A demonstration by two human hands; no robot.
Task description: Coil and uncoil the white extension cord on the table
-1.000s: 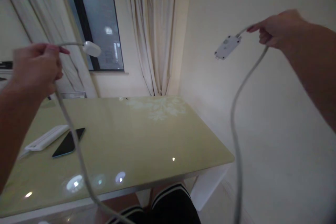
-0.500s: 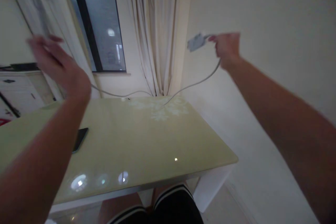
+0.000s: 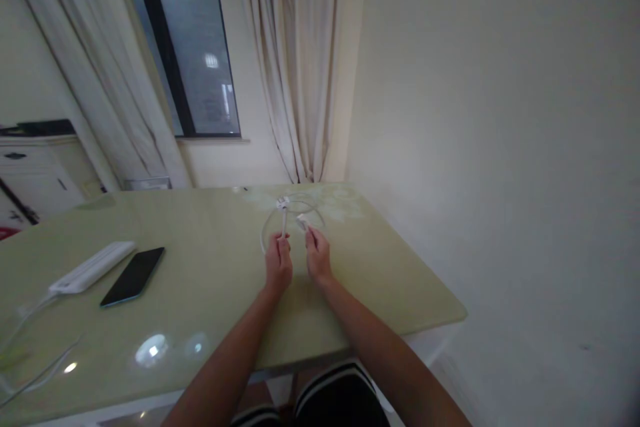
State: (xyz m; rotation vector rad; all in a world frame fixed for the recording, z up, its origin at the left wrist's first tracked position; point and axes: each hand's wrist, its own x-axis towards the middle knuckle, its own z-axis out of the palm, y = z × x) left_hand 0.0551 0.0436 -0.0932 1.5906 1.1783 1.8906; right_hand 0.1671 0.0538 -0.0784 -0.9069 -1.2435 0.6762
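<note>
Head view: left hand (image 3: 279, 263) and right hand (image 3: 319, 253) pinch a pale, looped cable (image 3: 285, 219).

No lettering, label, brand, number or sign can be read: none on the phone (image 3: 133, 276) or the white strip (image 3: 93, 268) beside it, nor on the cord's ends (image 3: 283, 202) toward the table's (image 3: 390, 273) far edge.

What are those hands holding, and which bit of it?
A white cable: the left hand holds it behind one end block; the right hand holds it at or near the other end.
</note>
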